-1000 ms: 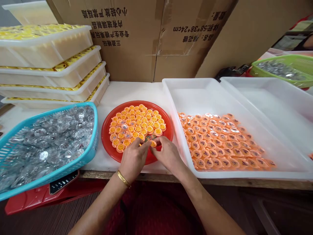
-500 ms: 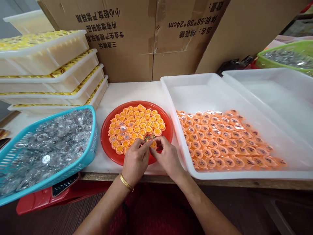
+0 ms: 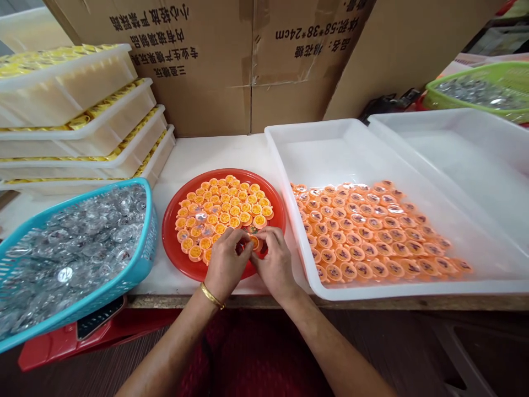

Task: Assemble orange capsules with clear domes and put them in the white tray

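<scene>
Above the front right of a round red tray (image 3: 172, 245), my two hands meet with fingertips nearly touching. Between them is a small orange cup (image 3: 255, 242) with yellow bits inside, largely covered by the fingers. My left hand (image 3: 227, 259), with a gold bangle at the wrist, pinches at the cup's left side. My right hand (image 3: 276, 264) grips it from the right with thumb and forefinger. Many like orange cups (image 3: 225, 207) filled with yellow bits lie on the tray, and a few at its left have clear pieces on top.
A blue basket (image 3: 149, 231) of clear domed pieces stands at left, before stacked white trays (image 3: 86, 94) of yellow items. To the right, a white bin (image 3: 322, 140) holds rows of covered orange cups. Behind are cardboard boxes (image 3: 215, 105) and a green basket (image 3: 438, 102).
The whole view has shifted slightly, so things sit a little further left. Both hands stay at the same orange cup, with the fingers only slightly rearranged.
</scene>
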The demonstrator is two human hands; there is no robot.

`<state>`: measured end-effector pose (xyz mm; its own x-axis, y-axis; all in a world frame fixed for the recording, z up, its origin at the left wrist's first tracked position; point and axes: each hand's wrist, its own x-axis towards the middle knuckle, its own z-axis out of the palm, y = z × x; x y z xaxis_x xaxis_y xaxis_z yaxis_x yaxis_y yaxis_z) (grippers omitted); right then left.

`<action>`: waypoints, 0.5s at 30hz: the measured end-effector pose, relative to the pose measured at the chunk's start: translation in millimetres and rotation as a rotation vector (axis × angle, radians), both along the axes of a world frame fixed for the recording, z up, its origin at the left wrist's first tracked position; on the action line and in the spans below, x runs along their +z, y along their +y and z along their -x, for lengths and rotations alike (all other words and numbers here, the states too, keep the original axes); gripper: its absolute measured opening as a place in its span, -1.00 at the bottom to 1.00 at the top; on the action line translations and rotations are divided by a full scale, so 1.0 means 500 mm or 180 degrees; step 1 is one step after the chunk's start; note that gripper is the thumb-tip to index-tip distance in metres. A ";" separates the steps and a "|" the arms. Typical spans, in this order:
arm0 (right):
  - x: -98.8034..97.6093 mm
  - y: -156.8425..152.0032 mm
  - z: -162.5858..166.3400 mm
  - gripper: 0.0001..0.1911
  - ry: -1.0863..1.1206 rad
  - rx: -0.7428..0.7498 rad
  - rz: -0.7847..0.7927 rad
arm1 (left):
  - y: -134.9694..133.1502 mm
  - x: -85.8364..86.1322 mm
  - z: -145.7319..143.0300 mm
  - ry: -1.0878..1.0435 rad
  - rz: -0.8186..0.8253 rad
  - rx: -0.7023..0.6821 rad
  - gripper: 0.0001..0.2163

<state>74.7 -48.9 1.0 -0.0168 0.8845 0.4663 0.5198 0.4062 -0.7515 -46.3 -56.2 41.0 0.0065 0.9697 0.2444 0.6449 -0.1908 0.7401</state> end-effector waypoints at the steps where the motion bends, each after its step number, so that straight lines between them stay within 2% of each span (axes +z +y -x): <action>1: 0.001 0.002 0.000 -0.86 0.0008 -0.0032 -0.0025 | -0.001 -0.001 0.002 -0.0053 0.0035 0.0041 -0.91; 7: 0.002 0.007 -0.003 -0.87 0.0130 -0.0206 0.0033 | -0.013 -0.013 0.022 -0.0097 0.0387 0.0148 -0.93; 12: 0.003 0.004 -0.005 -0.84 0.0210 -0.0103 0.0151 | -0.015 0.002 0.007 -0.0185 -0.0008 0.0219 -0.94; 15: 0.007 0.003 -0.008 -0.80 0.0176 0.0042 0.0118 | -0.006 0.019 0.002 -0.0121 -0.0166 0.0077 -0.92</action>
<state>78.5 -47.2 4.3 -0.0039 0.9010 0.4337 0.4719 0.3840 -0.7936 -47.3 -59.0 50.7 -0.0271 0.9553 0.2943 0.6212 -0.2145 0.7537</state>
